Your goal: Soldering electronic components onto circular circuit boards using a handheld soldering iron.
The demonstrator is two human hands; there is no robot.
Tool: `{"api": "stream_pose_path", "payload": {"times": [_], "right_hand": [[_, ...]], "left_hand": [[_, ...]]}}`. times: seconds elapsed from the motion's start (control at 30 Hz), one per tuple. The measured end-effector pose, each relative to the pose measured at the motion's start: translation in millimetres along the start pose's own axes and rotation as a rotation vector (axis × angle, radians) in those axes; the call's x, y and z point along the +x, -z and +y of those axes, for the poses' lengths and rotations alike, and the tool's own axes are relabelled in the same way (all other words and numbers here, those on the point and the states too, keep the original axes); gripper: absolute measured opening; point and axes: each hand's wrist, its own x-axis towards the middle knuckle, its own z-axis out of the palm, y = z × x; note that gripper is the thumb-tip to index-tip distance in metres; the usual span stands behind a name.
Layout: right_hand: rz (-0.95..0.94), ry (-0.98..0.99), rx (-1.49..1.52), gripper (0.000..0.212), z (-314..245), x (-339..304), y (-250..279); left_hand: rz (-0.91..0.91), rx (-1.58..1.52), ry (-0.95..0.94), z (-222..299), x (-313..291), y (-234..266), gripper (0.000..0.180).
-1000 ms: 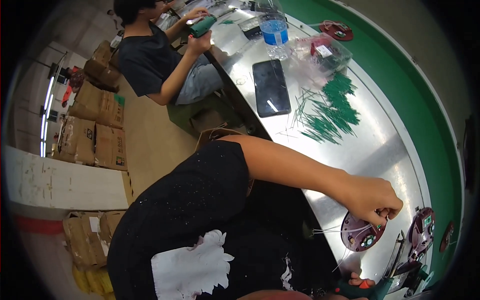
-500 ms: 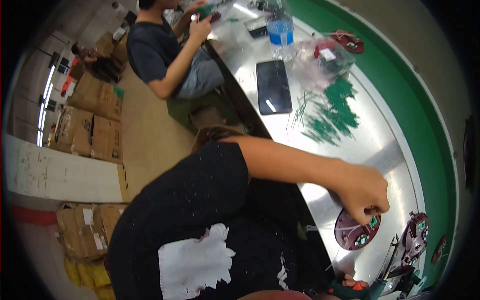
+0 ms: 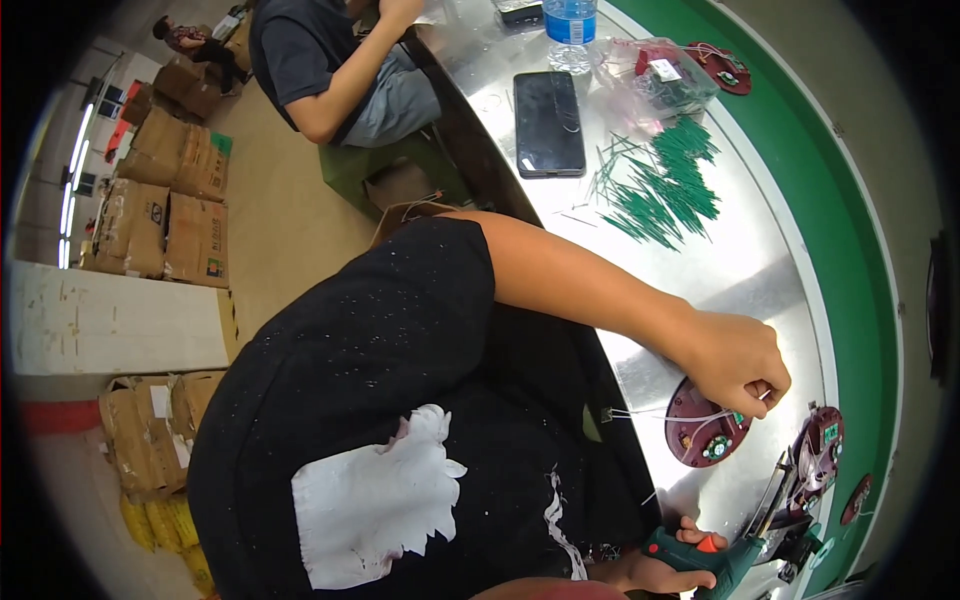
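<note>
My left hand reaches across the shiny metal table and pinches thin white wires above a dark red round board with small green parts. At the lower edge my right hand grips a green hand tool with an orange trigger. Just right of the tool, a second round board sits tilted in a metal holder.
Farther along the table lie a pile of green wire pieces, a black phone, a clear bag of parts and a water bottle. A seated co-worker works at the far end. Cardboard boxes stand on the floor at left.
The view has shifted, so the co-worker sits higher in frame. My left hand stays over the round board, now closed on the white wires. The green tool shows more at the bottom.
</note>
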Motion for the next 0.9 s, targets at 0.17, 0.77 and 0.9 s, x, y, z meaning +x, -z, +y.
{"api": "stream_pose_path", "payload": {"times": [0.17,0.77,0.9], "right_hand": [[-0.029,-0.011,-0.014,0.073,0.5,9.2,12.2],[0.037,0.051,0.102,0.080,-7.6,2.0,-6.1],[-0.003,0.023,0.091,0.084,-2.6,3.2,8.7]], "left_hand": [[0.082,-0.069,-0.007,8.1,6.3,-26.6,0.014],[0.060,-0.161,0.063,9.4,6.3,-32.5,0.013],[-0.019,-0.097,0.087,14.8,4.1,-32.7,0.010]]}}
